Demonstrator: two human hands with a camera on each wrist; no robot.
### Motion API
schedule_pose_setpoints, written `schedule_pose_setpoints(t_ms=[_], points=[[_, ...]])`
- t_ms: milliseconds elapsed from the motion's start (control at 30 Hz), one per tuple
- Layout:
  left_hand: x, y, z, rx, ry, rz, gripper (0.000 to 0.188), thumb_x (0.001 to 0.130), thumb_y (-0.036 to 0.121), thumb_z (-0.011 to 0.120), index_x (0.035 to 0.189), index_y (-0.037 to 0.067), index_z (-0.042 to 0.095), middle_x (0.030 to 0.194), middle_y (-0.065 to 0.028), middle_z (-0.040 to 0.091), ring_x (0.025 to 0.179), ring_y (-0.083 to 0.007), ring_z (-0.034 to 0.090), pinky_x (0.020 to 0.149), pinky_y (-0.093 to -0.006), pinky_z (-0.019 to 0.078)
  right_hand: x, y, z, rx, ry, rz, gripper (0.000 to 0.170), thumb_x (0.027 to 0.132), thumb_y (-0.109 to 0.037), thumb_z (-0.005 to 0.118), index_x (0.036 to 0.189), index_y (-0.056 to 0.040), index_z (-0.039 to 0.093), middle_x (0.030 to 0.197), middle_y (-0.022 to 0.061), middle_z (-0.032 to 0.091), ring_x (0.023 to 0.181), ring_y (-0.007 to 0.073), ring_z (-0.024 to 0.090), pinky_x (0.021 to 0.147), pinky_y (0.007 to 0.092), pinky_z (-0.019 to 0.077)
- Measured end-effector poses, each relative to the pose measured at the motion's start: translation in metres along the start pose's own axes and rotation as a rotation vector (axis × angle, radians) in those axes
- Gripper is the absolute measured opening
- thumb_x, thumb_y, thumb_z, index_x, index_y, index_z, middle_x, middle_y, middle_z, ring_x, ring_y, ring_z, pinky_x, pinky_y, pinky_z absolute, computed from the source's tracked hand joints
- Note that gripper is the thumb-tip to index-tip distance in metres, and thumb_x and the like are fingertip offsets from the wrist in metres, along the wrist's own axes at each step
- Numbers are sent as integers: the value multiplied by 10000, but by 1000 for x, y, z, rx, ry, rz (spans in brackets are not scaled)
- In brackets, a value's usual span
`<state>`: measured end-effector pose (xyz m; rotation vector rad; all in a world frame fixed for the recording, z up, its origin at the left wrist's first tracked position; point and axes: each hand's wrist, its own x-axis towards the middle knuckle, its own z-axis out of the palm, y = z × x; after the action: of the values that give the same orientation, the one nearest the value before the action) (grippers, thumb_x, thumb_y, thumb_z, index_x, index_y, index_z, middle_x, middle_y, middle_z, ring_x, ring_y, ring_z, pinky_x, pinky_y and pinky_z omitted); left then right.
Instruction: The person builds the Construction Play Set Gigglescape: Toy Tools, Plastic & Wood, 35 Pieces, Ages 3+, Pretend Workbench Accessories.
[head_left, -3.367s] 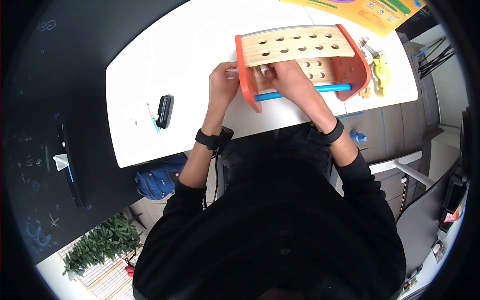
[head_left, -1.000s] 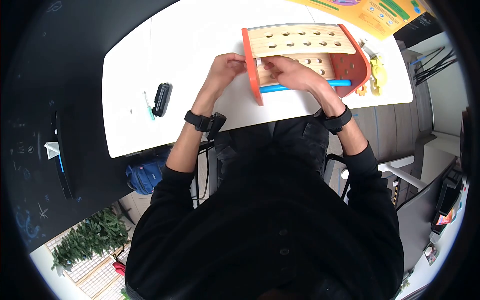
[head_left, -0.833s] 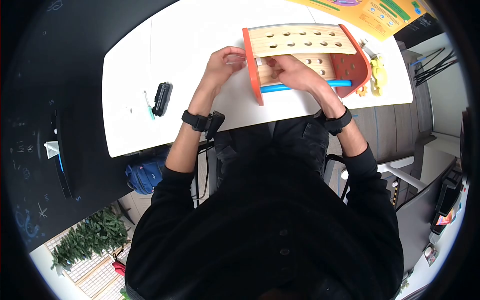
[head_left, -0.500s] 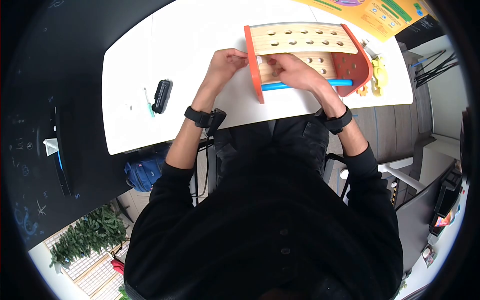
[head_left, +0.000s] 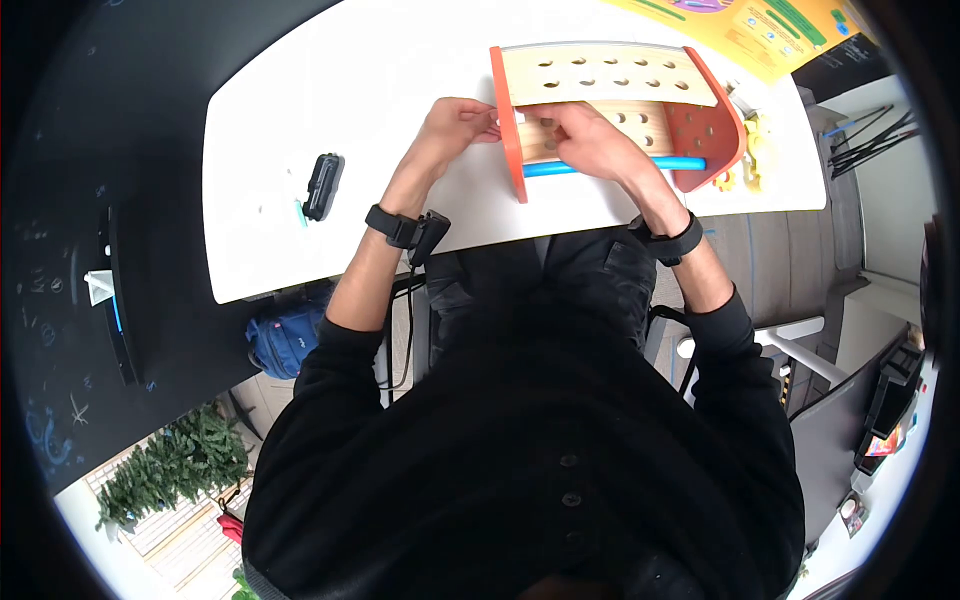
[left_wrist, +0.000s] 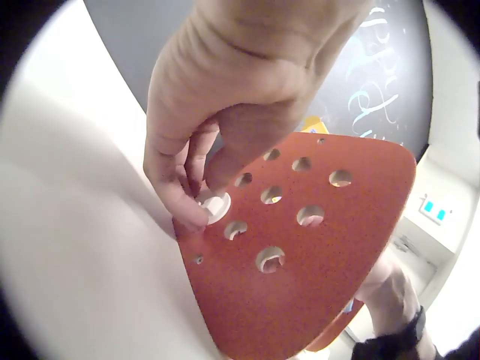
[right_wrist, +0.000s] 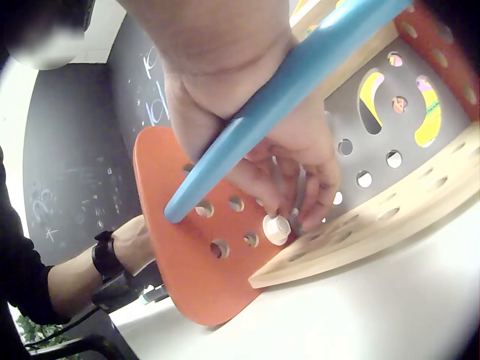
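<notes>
A toy toolbox has red side panels (head_left: 509, 140), pale wooden slats with holes (head_left: 610, 75) and a blue rod (head_left: 615, 167). My left hand (head_left: 452, 132), outside the left panel, pinches the round head of a white plastic bolt (left_wrist: 217, 208) set in one of that panel's holes. Reaching under the upper slat, my right hand (head_left: 600, 143) is inside the box. In the right wrist view its curled fingertips are at a white plastic nut (right_wrist: 277, 229) against the panel's inner face, beside a slat. The blue rod crosses in front of this hand.
On the white table (head_left: 330, 90), a black case (head_left: 321, 187) and a small turquoise-handled screwdriver (head_left: 300, 212) lie to the left. Yellow toy parts (head_left: 756, 150) are at the right of the box. A yellow printed sheet (head_left: 770, 30) lies at the back right.
My left hand has loosened its fingers briefly and closed again at the left panel. My right fingers have moved left to the white nut, which earlier showed apart from them.
</notes>
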<state>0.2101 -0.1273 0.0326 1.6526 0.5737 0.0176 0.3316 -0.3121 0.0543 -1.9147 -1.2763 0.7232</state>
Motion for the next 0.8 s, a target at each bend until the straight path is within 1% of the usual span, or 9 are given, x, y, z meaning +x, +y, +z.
schedule_pose_setpoints(t_ms=[200, 300, 367, 400, 467, 567, 633, 700, 800], points=[[1, -5, -4, 131, 18, 82, 226, 984, 42, 562, 1116, -105, 673, 982, -160, 728, 879, -211, 725, 808, -315, 588, 1, 1, -1, -29, 46, -4, 672, 756, 125, 441, 1389, -54, 580, 1109, 207, 666, 912, 250, 633, 847, 367, 514], [3, -5, -11, 421, 1, 115, 241, 979, 93, 602, 1145, -66, 676, 965, -142, 726, 832, -182, 721, 741, -289, 566, -3, -6, -11, 44, -96, 125, 599, 809, 100, 504, 1383, -53, 581, 1158, 205, 665, 1000, 273, 647, 896, 367, 515], [-4, 1, -10, 355, 137, 275, 280, 979, 164, 640, 1176, -32, 671, 973, -134, 719, 804, -157, 714, 698, -270, 542, -12, 5, -7, 54, 34, -181, 530, 856, 48, 604, 1377, -50, 582, 1203, 184, 665, 1112, 283, 640, 960, 364, 509], [-10, 8, -10, 315, 152, 255, 319, 991, 213, 641, 1213, -15, 654, 1000, -114, 718, 813, -161, 715, 713, -275, 557, -19, 8, -13, 51, 32, -168, 530, 856, 48, 604, 1377, -50, 582, 1203, 184, 665, 1112, 283, 640, 960, 364, 509], [-22, 24, -11, 206, 137, 255, 356, 999, 248, 633, 1239, -15, 640, 1024, -115, 719, 850, -167, 714, 738, -282, 567, -38, -5, -37, -123, -8, -561, 485, 866, 3, 670, 1345, -40, 603, 1256, 161, 654, 1204, 280, 608, 1008, 366, 498], [-34, 36, -9, 91, 134, 309, 429, 1008, 305, 622, 1296, -13, 609, 1083, -123, 718, 936, -182, 707, 796, -303, 581, -71, -25, -83, 13, -169, -555, 395, 891, 35, 633, 1282, -18, 642, 1150, 181, 699, 1082, 282, 668, 941, 366, 534], [-43, 45, -1, 74, 140, 361, 466, 1009, 328, 618, 1328, -10, 591, 1119, -131, 715, 984, -192, 701, 830, -317, 585, -94, -32, -116, 214, -215, -416, 377, 905, 54, 614, 1277, 4, 640, 1117, 161, 714, 1045, 245, 690, 904, 340, 552], [-51, 54, 7, 124, 143, 333, 550, 994, 370, 636, 1383, -10, 552, 1206, -173, 685, 1048, -209, 689, 883, -338, 574, -108, -18, -149, 213, -115, -442, 262, 944, 3, 591, 1193, 9, 674, 1058, 131, 723, 924, 180, 696, 816, 293, 563], [-45, 51, 9, 191, 81, 327, 668, 943, 420, 692, 1428, -1, 509, 1290, -208, 634, 1086, -256, 682, 918, -387, 563, -117, -8, -165, 228, 297, -357, 201, 980, -124, 616, 1098, 26, 682, 982, 91, 701, 937, 157, 662, 825, 291, 527]])
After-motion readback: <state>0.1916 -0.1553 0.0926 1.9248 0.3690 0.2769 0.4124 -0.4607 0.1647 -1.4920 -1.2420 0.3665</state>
